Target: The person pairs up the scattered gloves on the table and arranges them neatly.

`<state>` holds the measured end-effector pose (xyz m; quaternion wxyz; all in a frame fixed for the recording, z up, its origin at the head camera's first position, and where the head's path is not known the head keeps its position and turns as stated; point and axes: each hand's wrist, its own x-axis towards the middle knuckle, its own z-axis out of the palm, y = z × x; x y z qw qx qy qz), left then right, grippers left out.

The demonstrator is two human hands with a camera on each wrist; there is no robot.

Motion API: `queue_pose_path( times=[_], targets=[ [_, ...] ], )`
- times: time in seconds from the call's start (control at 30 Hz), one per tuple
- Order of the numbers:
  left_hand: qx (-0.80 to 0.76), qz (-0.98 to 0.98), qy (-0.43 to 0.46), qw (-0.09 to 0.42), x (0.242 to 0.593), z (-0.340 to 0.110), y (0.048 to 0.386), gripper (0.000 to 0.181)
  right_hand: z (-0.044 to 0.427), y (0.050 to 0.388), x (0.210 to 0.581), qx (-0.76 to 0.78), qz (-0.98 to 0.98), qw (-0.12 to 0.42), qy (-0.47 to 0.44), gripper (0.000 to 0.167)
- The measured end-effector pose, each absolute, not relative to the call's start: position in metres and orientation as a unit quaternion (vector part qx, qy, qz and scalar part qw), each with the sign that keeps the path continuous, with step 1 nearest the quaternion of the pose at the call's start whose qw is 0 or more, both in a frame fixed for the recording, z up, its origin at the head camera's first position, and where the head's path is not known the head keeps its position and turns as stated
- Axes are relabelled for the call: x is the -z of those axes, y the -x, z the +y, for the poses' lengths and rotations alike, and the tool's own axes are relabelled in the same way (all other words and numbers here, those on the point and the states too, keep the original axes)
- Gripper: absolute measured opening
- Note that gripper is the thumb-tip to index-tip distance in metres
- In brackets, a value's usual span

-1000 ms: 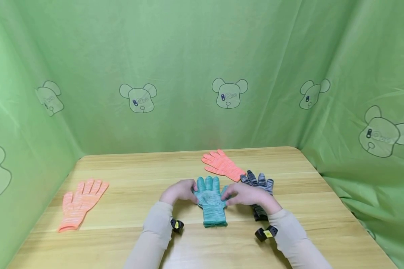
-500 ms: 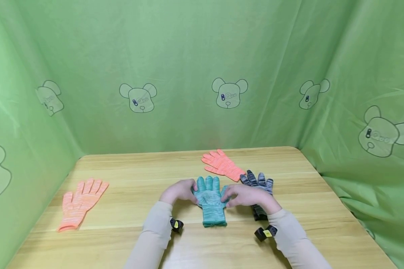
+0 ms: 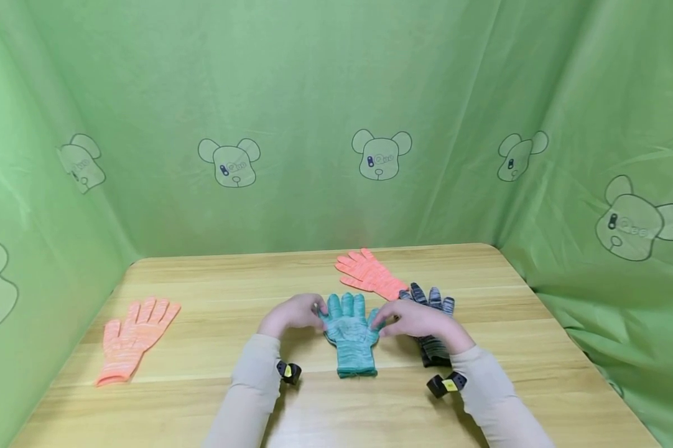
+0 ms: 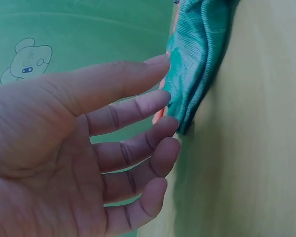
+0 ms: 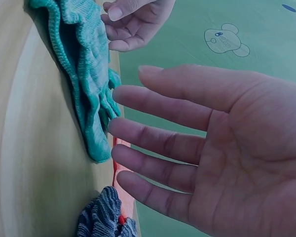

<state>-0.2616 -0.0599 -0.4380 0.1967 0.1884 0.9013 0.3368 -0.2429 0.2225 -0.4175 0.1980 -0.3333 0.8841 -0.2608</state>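
Note:
A teal knitted glove (image 3: 354,342) lies flat in the middle of the table, fingers pointing away and cuff toward me. Its edges look layered in the left wrist view. My left hand (image 3: 296,311) is at its left side, with loosely bent fingers and the thumb apart from them; the fingertips are close to the fabric, and whether they touch it I cannot tell. On the other side, my right hand (image 3: 417,320) hovers by the glove's thumb with its fingers (image 5: 158,140) extended, pinching nothing. Partly hidden beneath the right hand is a black-and-grey glove (image 3: 436,351).
Behind the teal glove lies a coral-pink glove (image 3: 372,275), its cuff against the black-and-grey glove's fingertips. A light orange glove (image 3: 130,345) rests at the table's left. Green cloth (image 3: 303,211) walls in the wooden table (image 3: 219,274) at the back and sides.
Both hands have drawn slightly apart from the teal glove, the left one to the left and the right one to the right. The gloves stay in place.

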Motion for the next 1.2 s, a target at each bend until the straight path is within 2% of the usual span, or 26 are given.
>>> queue_pose_path(
  times=[0.2,0.63,1.2],
  targets=[
    [-0.352,0.895,-0.192,0.194,0.431,-0.060,0.262,0.030,0.226,0.245,0.415,0.271,0.887,0.193,0.320,0.030],
    [-0.366,0.905,-0.165,0.140,0.416,-0.062,0.255,0.030,0.226,0.247,0.412,0.302,0.896,0.164,0.281,0.034],
    [-0.414,0.901,-0.129,0.020,0.415,-0.091,0.240,0.036,0.230,0.251,0.417,0.324,0.909,0.123,0.232,0.040]
  ],
)
